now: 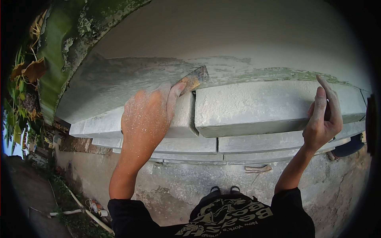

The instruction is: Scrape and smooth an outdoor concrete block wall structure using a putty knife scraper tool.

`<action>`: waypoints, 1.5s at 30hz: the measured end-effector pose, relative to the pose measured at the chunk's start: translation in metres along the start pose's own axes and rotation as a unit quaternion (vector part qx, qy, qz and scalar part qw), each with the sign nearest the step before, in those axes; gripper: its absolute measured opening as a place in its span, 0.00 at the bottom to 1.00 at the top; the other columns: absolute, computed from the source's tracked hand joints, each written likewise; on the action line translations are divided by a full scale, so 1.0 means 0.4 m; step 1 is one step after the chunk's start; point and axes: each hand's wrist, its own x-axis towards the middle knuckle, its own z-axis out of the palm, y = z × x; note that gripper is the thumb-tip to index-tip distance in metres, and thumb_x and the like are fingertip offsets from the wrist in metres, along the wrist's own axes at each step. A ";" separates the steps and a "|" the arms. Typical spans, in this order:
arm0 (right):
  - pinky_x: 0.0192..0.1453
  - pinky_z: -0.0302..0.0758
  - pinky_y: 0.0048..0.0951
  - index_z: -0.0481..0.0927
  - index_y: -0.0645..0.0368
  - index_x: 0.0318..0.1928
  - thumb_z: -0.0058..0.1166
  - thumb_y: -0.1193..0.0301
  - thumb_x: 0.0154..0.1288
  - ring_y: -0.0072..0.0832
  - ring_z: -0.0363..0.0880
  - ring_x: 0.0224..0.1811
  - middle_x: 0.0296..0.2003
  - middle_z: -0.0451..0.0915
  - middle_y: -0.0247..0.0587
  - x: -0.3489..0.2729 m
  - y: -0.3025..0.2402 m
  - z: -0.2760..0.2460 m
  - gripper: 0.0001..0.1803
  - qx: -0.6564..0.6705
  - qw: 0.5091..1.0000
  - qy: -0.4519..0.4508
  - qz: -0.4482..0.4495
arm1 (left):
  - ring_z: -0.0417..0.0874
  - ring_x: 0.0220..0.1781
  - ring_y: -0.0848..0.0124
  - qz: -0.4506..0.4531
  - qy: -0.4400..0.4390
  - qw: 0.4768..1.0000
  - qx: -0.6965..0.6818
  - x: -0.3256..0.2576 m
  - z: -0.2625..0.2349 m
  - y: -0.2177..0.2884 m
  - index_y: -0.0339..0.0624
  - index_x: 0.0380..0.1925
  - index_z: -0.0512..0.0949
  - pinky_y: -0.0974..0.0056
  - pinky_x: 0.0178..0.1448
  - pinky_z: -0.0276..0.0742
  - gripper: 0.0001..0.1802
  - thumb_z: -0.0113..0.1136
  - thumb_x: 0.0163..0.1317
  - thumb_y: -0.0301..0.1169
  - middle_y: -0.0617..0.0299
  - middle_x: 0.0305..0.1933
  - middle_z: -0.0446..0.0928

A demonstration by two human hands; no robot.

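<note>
The left hand (pixel 147 115), dusted with grit, is raised and closed around a scraper (pixel 193 79), whose blade lies on the top of the grey ledge (pixel 262 107) just above the joint between two blocks. The right hand (pixel 323 117) hangs loosely open at the ledge's right end, forefinger pointing up, holding nothing.

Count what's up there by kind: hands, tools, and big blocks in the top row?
Hands: 2, left hand and right hand
Scraper tool: 1, scraper in the left hand
Top-row blocks in view: 2, left block and right block
Total: 5
</note>
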 end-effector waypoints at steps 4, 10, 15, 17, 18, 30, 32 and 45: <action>0.23 0.57 0.15 0.88 0.63 0.51 0.55 0.78 0.73 0.09 0.64 0.20 0.31 0.84 0.33 -0.001 0.002 0.001 0.12 0.016 1.000 0.003 0.004 | 0.81 0.26 0.45 -0.018 -0.010 1.000 -0.006 -0.006 -0.003 -0.006 0.38 0.33 0.85 0.47 0.33 0.79 0.25 0.53 0.75 0.49 0.41 0.23 0.79; 0.23 0.56 0.15 0.88 0.63 0.50 0.56 0.78 0.73 0.09 0.64 0.19 0.31 0.84 0.32 0.000 0.007 -0.004 0.11 0.004 1.000 -0.004 0.005 | 0.81 0.24 0.46 -0.006 -0.003 1.000 0.005 -0.008 0.013 -0.006 0.37 0.31 0.85 0.49 0.32 0.79 0.25 0.53 0.75 0.47 0.41 0.22 0.78; 0.23 0.55 0.15 0.88 0.63 0.49 0.56 0.77 0.73 0.09 0.63 0.19 0.31 0.84 0.32 -0.003 0.001 -0.008 0.11 -0.006 1.000 -0.008 0.006 | 0.82 0.23 0.47 0.015 0.010 1.000 -0.020 0.002 0.008 0.005 0.34 0.30 0.85 0.48 0.31 0.78 0.28 0.51 0.76 0.48 0.41 0.19 0.76; 0.22 0.55 0.15 0.89 0.63 0.49 0.56 0.77 0.73 0.09 0.63 0.19 0.30 0.84 0.32 -0.006 0.001 -0.008 0.11 -0.015 1.000 -0.006 0.024 | 0.82 0.23 0.47 0.048 0.029 0.998 -0.006 0.002 0.013 0.015 0.33 0.30 0.84 0.48 0.30 0.78 0.28 0.51 0.77 0.48 0.41 0.19 0.76; 0.23 0.55 0.15 0.89 0.62 0.49 0.57 0.76 0.73 0.09 0.63 0.19 0.30 0.84 0.32 -0.009 0.005 -0.011 0.11 -0.015 1.000 0.001 0.024 | 0.81 0.23 0.47 0.022 0.019 1.000 -0.006 -0.008 0.009 0.018 0.33 0.30 0.84 0.48 0.30 0.78 0.28 0.51 0.77 0.48 0.41 0.19 0.76; 0.22 0.58 0.15 0.89 0.59 0.50 0.57 0.73 0.73 0.10 0.66 0.18 0.29 0.86 0.32 -0.006 0.004 0.006 0.11 -0.021 0.999 0.020 0.035 | 0.82 0.25 0.45 0.010 0.012 0.999 -0.032 -0.001 0.018 0.000 0.37 0.34 0.82 0.46 0.34 0.79 0.24 0.51 0.77 0.47 0.43 0.20 0.77; 0.22 0.57 0.16 0.89 0.59 0.50 0.57 0.73 0.73 0.10 0.65 0.18 0.27 0.85 0.31 -0.006 -0.001 -0.001 0.11 -0.035 0.998 0.018 0.039 | 0.83 0.27 0.44 0.013 0.005 0.999 -0.038 -0.002 0.026 0.003 0.37 0.36 0.81 0.46 0.37 0.79 0.23 0.51 0.77 0.47 0.43 0.21 0.78; 0.23 0.57 0.16 0.89 0.61 0.50 0.57 0.74 0.73 0.10 0.65 0.19 0.29 0.85 0.31 -0.003 0.014 -0.006 0.11 0.007 1.000 -0.005 0.025 | 0.85 0.34 0.44 -0.009 -0.015 0.992 -0.124 0.046 0.026 0.065 0.39 0.39 0.83 0.45 0.42 0.79 0.22 0.55 0.73 0.48 0.41 0.28 0.82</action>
